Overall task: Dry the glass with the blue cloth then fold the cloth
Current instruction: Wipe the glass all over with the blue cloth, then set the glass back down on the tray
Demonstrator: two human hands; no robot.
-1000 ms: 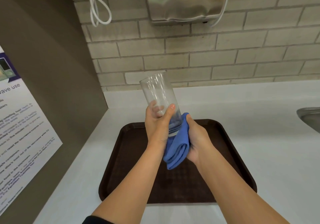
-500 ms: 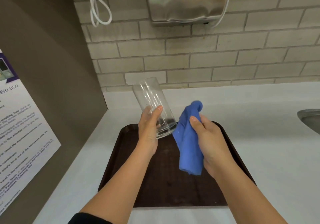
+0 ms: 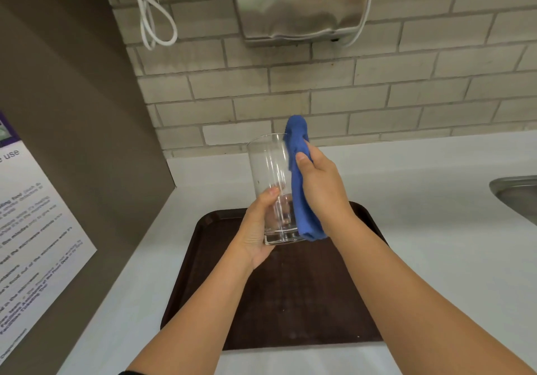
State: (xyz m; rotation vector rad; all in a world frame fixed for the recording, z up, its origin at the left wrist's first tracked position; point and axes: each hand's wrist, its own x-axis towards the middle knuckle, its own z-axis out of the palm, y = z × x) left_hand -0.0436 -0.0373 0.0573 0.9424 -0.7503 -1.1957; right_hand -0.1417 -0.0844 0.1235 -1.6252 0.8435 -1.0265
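A tall clear glass (image 3: pixel 268 168) is held upright above the brown tray (image 3: pixel 290 302), its open rim at the top. My left hand (image 3: pixel 257 229) grips its lower part from the left, thumb on the front. My right hand (image 3: pixel 321 188) holds the bunched blue cloth (image 3: pixel 302 197) against the glass's right side. The cloth runs from above the rim down to the base, its top end poking past the rim.
A steel dispenser (image 3: pixel 299 5) hangs on the brick wall above, with a white cable (image 3: pixel 151 17) to its left. A brown side panel with a printed notice (image 3: pixel 32 229) stands at the left. A sink rim (image 3: pixel 517 197) shows at the right of the white counter (image 3: pixel 436 194).
The glass went from tilted left to upright. My right hand pulled the cloth off the base, swung it aside, then raised it against the glass's right side up to the rim.
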